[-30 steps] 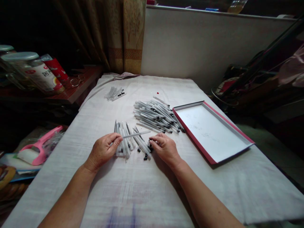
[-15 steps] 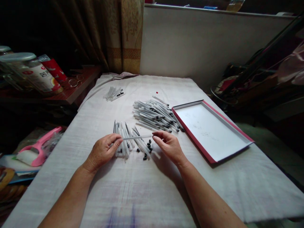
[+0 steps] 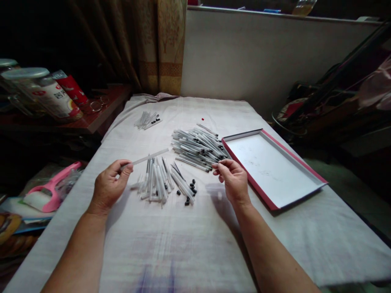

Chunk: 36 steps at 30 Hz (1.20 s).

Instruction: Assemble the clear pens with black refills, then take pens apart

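My left hand (image 3: pixel 110 185) pinches one end of a clear plastic pen barrel (image 3: pixel 151 155), which slants up to the right over a loose group of clear barrels (image 3: pixel 157 179). My right hand (image 3: pixel 233 181) is closed in a pinch at the near right edge of a large pile of pens (image 3: pixel 197 144); what its fingertips hold, if anything, is too small to make out. Several small black plugs (image 3: pixel 193 188) lie between the hands, beside more barrels and thin dark refills (image 3: pixel 177 169).
A shallow box lid (image 3: pixel 270 203) with red sides lies right of the pile. Farther back are a smaller group of barrels (image 3: pixel 145 120) and a tiny red piece (image 3: pixel 203 119). Jars (image 3: pixel 53 97) stand on a side table, above a pink tape dispenser (image 3: pixel 50 189).
My hands have moved apart. The left went left with the barrel, now tilted upward; the right left the barrel's other end and moved right and slightly up to the pile's edge.
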### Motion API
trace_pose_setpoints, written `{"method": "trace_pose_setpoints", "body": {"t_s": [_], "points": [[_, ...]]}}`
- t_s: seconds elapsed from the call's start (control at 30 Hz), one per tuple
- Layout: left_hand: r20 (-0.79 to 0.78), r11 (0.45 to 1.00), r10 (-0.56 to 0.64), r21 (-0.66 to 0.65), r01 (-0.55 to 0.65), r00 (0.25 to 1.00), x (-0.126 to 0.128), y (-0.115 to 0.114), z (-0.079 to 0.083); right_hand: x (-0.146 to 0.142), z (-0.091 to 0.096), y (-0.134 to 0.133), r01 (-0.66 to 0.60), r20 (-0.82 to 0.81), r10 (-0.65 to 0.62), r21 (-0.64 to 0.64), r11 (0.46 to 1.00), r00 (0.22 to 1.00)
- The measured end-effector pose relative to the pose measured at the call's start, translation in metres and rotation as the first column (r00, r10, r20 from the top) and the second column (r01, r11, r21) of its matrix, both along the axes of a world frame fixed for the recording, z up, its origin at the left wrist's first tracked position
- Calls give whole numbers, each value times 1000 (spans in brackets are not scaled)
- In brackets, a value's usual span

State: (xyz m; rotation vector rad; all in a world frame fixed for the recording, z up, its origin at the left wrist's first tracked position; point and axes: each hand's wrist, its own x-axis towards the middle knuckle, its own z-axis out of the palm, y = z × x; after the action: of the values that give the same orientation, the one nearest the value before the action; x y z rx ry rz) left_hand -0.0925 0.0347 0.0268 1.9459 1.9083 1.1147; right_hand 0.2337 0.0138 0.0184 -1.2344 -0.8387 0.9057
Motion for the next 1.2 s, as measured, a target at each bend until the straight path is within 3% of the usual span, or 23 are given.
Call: {"method": "trace_pose_setpoints", "body": {"t_s": [0.1,0.17,0.3,0.47,0.53,0.67,0.73,0.9,1.0,1.1,1.2], "points": [[66,1000,14,13,-15,998,4,-1,-2,-11,-10,-5,-114,182,113,-3,993,977],[54,999,-37,2,37,998,12,-3,-3,-17,-18,-9,-190,351,182,-13,982,918],[29,984,-178,-15,178,984,29,-10,-3,-21,-23,-15,-284,637,259,-65,957,726],[20,943,-332,2,332,943,39,-14,-3,-18,-14,-16,-347,801,293,-115,931,522],[15,925,-381,16,380,925,40,-14,-4,-14,-11,-15,-370,791,318,-126,921,523],[8,893,-448,52,447,894,45,-17,-7,-5,-2,-13,-437,527,452,-162,885,720],[-8,876,-478,65,477,878,50,-20,-9,-3,1,-13,-521,388,546,-177,835,743],[-106,825,-549,88,558,829,62,-26,-10,-15,3,-19,-651,287,716,-297,698,637],[-269,796,-570,57,603,777,65,-28,-5,-17,6,-22,-714,300,786,-330,618,541],[-422,776,-575,-9,630,701,69,-33,2,-8,15,-21,-751,402,802,-324,576,442],[-396,741,-637,-78,667,661,74,-37,7,-1,25,-19,-763,497,784,-316,564,373]]}}
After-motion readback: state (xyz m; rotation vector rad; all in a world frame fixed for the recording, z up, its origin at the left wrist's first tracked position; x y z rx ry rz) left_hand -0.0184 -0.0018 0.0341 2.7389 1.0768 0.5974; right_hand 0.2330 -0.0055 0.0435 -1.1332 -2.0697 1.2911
